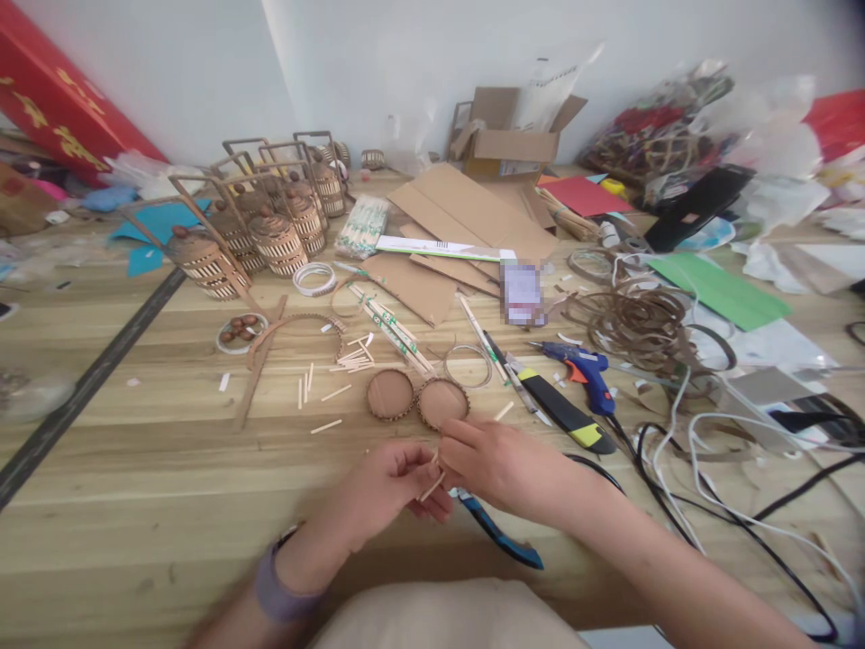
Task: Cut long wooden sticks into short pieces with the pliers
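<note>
My left hand (398, 482) and my right hand (483, 460) meet low in the middle of the head view. Between their fingertips is a short thin wooden stick (432, 488), pinched by the left hand; the right fingers close over its upper end, where the contact is partly hidden. Blue-handled pliers (500, 536) lie just under the right hand. Right beyond the hands, two round cardboard discs with dark rims, one on the left (390, 395) and one on the right (441, 403), lie side by side. Several cut sticks (352, 359) are scattered to their left.
Small lantern-like baskets (278, 242) with tall handles stand back left. A blue glue gun (587, 371) and a black-and-yellow utility knife (566, 410) lie right, beside tangled cables (682, 460) and coiled brown strips (628, 320). Cardboard sheets (473, 212) and an open box (506, 144) are behind.
</note>
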The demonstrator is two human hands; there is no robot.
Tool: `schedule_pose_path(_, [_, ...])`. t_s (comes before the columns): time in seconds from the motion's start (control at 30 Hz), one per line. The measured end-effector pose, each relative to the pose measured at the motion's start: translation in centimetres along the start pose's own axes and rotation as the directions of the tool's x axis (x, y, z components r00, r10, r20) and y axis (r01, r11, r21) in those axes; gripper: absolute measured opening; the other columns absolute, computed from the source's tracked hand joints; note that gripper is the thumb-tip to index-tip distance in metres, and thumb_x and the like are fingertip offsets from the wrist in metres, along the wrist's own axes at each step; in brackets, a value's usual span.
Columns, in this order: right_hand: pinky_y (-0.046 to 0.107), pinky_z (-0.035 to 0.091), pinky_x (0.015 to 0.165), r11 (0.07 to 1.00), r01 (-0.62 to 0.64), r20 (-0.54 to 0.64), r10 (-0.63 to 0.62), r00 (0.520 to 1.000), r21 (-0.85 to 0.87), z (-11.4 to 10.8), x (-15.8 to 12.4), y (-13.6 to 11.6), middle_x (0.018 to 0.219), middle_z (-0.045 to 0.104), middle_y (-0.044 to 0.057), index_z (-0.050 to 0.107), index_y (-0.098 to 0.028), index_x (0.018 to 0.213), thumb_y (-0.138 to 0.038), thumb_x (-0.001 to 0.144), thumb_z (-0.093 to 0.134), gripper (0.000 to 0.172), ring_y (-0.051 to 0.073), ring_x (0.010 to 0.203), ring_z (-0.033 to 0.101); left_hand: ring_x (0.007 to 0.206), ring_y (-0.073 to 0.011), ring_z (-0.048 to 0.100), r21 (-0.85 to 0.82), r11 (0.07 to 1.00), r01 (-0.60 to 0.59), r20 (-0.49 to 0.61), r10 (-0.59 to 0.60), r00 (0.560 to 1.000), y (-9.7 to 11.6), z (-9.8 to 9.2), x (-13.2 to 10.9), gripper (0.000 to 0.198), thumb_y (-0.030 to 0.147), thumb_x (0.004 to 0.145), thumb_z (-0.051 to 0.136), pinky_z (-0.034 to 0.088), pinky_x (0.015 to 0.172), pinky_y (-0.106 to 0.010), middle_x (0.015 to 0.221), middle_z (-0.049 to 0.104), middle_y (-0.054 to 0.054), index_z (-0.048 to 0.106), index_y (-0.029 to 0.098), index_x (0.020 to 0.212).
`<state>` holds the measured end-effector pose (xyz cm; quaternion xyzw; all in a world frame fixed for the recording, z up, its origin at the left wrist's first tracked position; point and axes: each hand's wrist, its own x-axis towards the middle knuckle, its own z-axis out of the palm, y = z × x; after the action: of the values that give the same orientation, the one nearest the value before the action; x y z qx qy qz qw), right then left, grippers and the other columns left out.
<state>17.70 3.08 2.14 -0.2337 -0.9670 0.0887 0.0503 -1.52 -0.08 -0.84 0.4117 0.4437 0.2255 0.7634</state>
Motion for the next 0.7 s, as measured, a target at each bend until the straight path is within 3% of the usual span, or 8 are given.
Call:
schedule_pose_path(0.27, [0.027, 0.027, 0.048, 0.992, -0.111, 0.068, 0.115, 0.991, -0.065, 0.1, 0.6, -0.1, 0.083, 0.054, 0.001, 0.057, -0.016, 0.085, -0.018, 0.090, 0.060, 0.006, 0.014, 0.059, 0.050, 0.065, -0.0160, 0.065, 0.014, 1.000, 0.022, -0.010, -0.022, 1.000, 0.0, 0.4, -0.1, 0.061, 0.074, 0.056, 0.072, 0.048, 0.065, -0.028, 0.068, 0.068, -0.002, 0.064, 0.016, 0.076])
schedule_pose_path(0.33, [0.026, 0.031, 0.049, 0.990, -0.134, 0.055, 0.136, 0.989, -0.037, 0.2, 0.7, 0.0, 0.084, 0.055, 0.002, 0.058, -0.016, 0.085, -0.020, 0.089, 0.062, 0.006, 0.014, 0.061, 0.052, 0.065, -0.0163, 0.065, 0.043, 0.999, 0.014, -0.015, -0.014, 1.000, 0.2, 0.4, -0.2, 0.060, 0.073, 0.058, 0.071, 0.049, 0.065, -0.028, 0.068, 0.067, -0.003, 0.064, 0.016, 0.075])
schedule_pose_path(0.4, [0.027, 0.041, 0.057, 0.989, -0.147, -0.023, 0.147, 0.989, 0.018, 0.2, 0.7, 0.0, 0.085, 0.057, 0.003, 0.059, -0.017, 0.085, -0.021, 0.089, 0.063, 0.007, 0.017, 0.068, 0.055, 0.065, -0.0167, 0.064, 0.062, 0.998, -0.008, -0.027, 0.010, 1.000, 0.3, 0.3, -0.2, 0.058, 0.072, 0.062, 0.070, 0.049, 0.066, -0.029, 0.068, 0.068, -0.004, 0.064, 0.015, 0.073])
schedule_pose_path(0.5, [0.038, 0.048, 0.084, 0.982, -0.130, -0.230, 0.160, 0.960, 0.139, 0.4, 0.6, -0.5, 0.099, 0.061, 0.009, 0.061, -0.017, 0.092, -0.025, 0.090, 0.063, 0.008, 0.023, 0.095, 0.057, 0.066, -0.0175, 0.064, 0.029, 0.998, -0.055, -0.105, 0.057, 0.993, 0.4, -0.2, -0.2, 0.052, 0.066, 0.070, 0.069, 0.050, 0.066, -0.030, 0.070, 0.068, -0.004, 0.067, 0.015, 0.077])
schedule_pose_path(0.6, [0.050, 0.038, 0.102, 0.970, -0.126, -0.365, 0.197, 0.910, 0.209, 0.9, 0.6, -1.4, 0.120, 0.059, 0.014, 0.058, -0.019, 0.114, -0.036, 0.087, 0.067, 0.033, 0.030, 0.121, 0.048, 0.073, -0.0200, 0.066, -0.099, 0.991, -0.094, -0.222, 0.070, 0.973, 0.5, -0.3, -0.1, 0.045, 0.056, 0.070, 0.074, 0.051, 0.067, -0.030, 0.074, 0.069, -0.004, 0.068, 0.015, 0.085])
schedule_pose_path(0.7, [0.057, 0.028, 0.109, 0.974, -0.170, -0.400, 0.218, 0.890, 0.151, 2.0, 0.7, -2.2, 0.129, 0.055, 0.017, 0.050, -0.017, 0.129, -0.043, 0.081, 0.072, 0.058, 0.033, 0.129, 0.041, 0.072, -0.0177, 0.064, -0.228, 0.964, -0.138, -0.239, 0.082, 0.968, 0.6, 0.3, 0.0, 0.037, 0.050, 0.072, 0.075, 0.050, 0.068, -0.028, 0.074, 0.068, -0.002, 0.068, 0.016, 0.083])
